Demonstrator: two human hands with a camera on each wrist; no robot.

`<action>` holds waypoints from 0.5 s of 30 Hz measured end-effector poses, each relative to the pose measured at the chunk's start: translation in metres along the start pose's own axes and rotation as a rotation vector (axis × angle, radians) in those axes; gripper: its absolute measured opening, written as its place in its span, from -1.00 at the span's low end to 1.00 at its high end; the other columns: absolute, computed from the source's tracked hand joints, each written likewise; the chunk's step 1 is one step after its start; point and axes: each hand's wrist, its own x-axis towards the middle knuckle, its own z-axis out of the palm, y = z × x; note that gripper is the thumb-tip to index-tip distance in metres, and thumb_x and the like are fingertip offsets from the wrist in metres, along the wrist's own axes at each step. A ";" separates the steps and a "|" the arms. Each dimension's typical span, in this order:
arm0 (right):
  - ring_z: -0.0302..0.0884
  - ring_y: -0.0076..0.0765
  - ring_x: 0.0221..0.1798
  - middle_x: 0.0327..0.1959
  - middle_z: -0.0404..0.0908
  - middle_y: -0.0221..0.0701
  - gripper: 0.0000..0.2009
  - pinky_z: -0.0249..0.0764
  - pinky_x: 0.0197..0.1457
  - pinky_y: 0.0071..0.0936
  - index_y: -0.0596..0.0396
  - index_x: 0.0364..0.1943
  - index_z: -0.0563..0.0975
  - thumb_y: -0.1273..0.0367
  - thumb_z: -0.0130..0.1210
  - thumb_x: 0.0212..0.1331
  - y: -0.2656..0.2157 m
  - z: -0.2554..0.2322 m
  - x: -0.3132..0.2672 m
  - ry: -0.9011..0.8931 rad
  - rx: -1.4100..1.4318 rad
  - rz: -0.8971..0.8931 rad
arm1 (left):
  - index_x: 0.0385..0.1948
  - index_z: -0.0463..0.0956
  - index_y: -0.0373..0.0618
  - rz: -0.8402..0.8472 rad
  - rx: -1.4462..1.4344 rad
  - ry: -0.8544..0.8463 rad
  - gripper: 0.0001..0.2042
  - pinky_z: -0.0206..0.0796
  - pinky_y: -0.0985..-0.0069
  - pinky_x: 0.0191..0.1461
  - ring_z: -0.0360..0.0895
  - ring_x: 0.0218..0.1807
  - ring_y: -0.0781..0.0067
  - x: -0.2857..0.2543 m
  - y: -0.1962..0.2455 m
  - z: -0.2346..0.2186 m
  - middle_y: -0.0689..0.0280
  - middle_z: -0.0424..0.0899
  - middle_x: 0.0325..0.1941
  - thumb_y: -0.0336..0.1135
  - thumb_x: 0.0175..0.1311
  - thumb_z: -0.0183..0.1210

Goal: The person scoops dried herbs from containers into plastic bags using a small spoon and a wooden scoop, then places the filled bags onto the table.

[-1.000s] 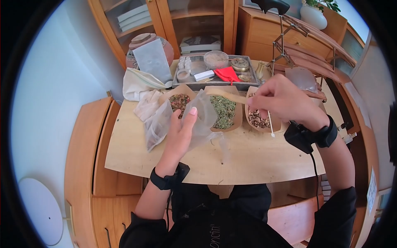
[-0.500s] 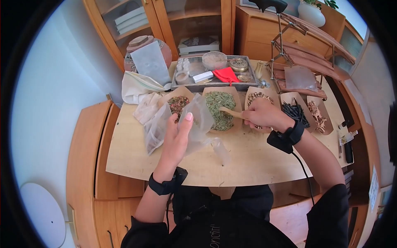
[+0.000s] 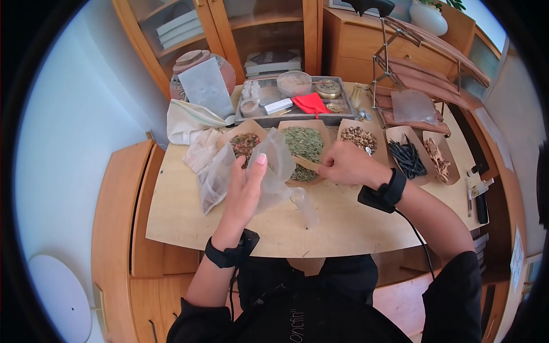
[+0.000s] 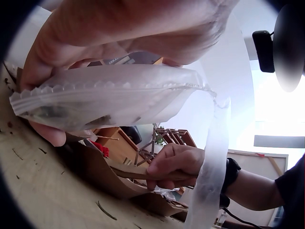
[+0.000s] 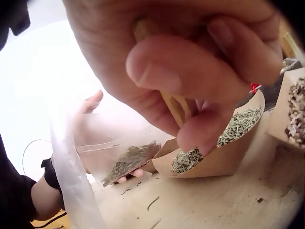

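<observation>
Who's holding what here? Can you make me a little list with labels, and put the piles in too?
Left hand: holds a cloudy plastic bag with green bits inside
Right hand: grips a wooden scoop
Scoop's place: over the green herb, near the bag
Piles, left to right: reddish mix, green herb, brown-and-cream pieces, dark sticks, tan strips
Behind the piles: grey tray holding a red pouch

A: Head view?
B: Bright, even light on the worktop (image 3: pixel 354 223); fisheye bend, black rim at 9 and 3 o'clock.
A: Wrists?
B: Left: blown-out glare at 3 o'clock, shadow at 8, dark corners. Right: white-out at 9; right hand (image 5: pixel 190 67) at 12, shaded, softish.
</observation>
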 end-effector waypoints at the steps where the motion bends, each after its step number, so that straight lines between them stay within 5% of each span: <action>1: 0.42 -0.51 -0.78 -0.75 0.53 -0.38 -0.74 0.35 -0.70 -0.52 0.26 -0.61 0.61 0.34 0.11 0.10 0.000 0.000 -0.001 0.003 0.002 0.002 | 0.26 -0.01 -0.59 0.001 0.002 -0.004 -0.06 0.19 0.49 0.16 0.41 0.07 0.31 0.001 -0.002 0.000 -0.03 0.45 0.03 0.25 0.22 0.09; 9: 0.13 -0.63 -0.87 -0.69 0.52 -0.46 -0.78 0.05 -0.83 -0.62 0.27 -0.53 0.62 0.37 0.12 0.11 0.011 -0.009 -0.002 -0.103 0.614 0.245 | 0.24 0.00 -0.61 0.024 -0.003 0.010 -0.05 0.20 0.52 0.15 0.43 0.03 0.33 0.003 -0.005 -0.003 -0.02 0.50 -0.03 0.26 0.22 0.08; 15: 0.14 -0.68 -0.87 -0.69 0.52 -0.44 -0.77 -0.04 -0.83 -0.65 0.30 -0.51 0.62 0.38 0.11 0.14 0.020 -0.025 -0.009 -0.026 0.657 0.270 | 0.24 0.00 -0.62 0.043 0.009 0.018 -0.07 0.16 0.46 0.24 0.40 0.13 0.26 0.002 -0.003 -0.001 -0.10 0.45 0.08 0.23 0.22 0.10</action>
